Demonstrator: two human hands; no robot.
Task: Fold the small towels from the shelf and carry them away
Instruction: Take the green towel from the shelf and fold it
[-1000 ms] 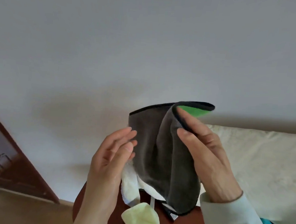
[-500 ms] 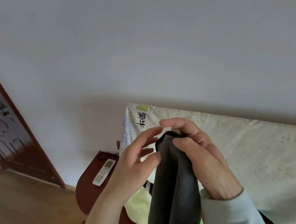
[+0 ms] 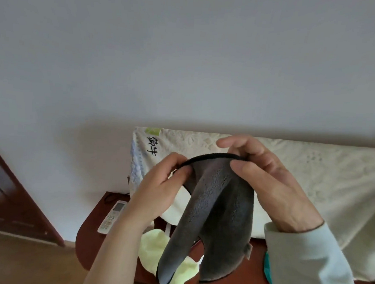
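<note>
a: since half a second ago the hands have drawn apart. they were bunched together at the top of the grey towel (image 3: 213,210); now its black-edged hem is stretched between them.

b: who holds what?

a: left hand (image 3: 158,183) is pinched shut on the left end of the hem, thumb against fingers. right hand (image 3: 273,185) is closed on the right end, thumb in front, fingers behind. the towel hangs from that hem in two loose lobes, up in the air above the table (image 3: 88,234), not resting on anything.

b: is it folded yet?

a: i'd say not. it reads to me as being opened out or lined up for a fold, with the lower part slack and uneven. a small tag sticks out at its right edge.

b: and the rest of the job?

a: a yellow towel (image 3: 153,246) lies crumpled on the table under the grey one, clearly not folded. a bit of teal cloth (image 3: 268,269) peeks out by the right sleeve; i can't tell what it is. no folded stack shows anywhere in view, so by my judgement the task is early: this towel needs folding, the yellow one too, and carrying them off hasn't begun.

b: anything else around?

a: a remote (image 3: 113,216) on the table's left part, and a cream cover (image 3: 310,176) with dark characters draped behind the hands. the shelf itself i can't pick out.
</note>
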